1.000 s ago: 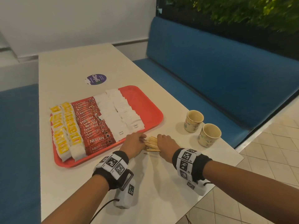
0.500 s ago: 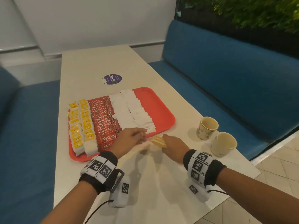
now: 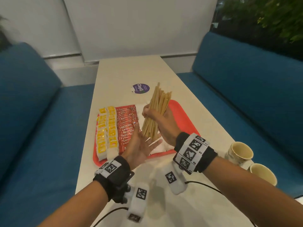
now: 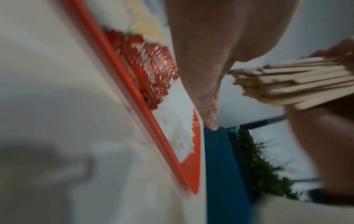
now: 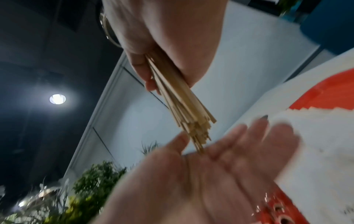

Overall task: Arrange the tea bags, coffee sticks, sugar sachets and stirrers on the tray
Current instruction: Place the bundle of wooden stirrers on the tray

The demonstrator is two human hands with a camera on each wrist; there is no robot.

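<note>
My right hand (image 3: 155, 116) grips a bundle of wooden stirrers (image 3: 157, 112) upright above the red tray (image 3: 183, 112). The stirrers' lower ends (image 5: 199, 134) rest against the palm of my left hand (image 3: 142, 145), which lies flat and palm-up under them. On the tray lie yellow tea bags (image 3: 106, 128) at the left, red coffee sticks (image 3: 127, 125) in the middle and white sugar sachets (image 3: 161, 147) partly hidden behind my hands. The left wrist view, blurred, shows the tray's edge (image 4: 134, 94) and the stirrers (image 4: 291, 84).
Two paper cups (image 3: 239, 153) (image 3: 262, 176) stand at the table's right edge near my right forearm. A purple round sticker (image 3: 141, 88) lies beyond the tray. Blue benches flank the white table (image 3: 131, 71) on both sides.
My right hand has lifted the stirrers off the table and stood them upright over the tray. My left hand has turned palm-up under their lower ends.
</note>
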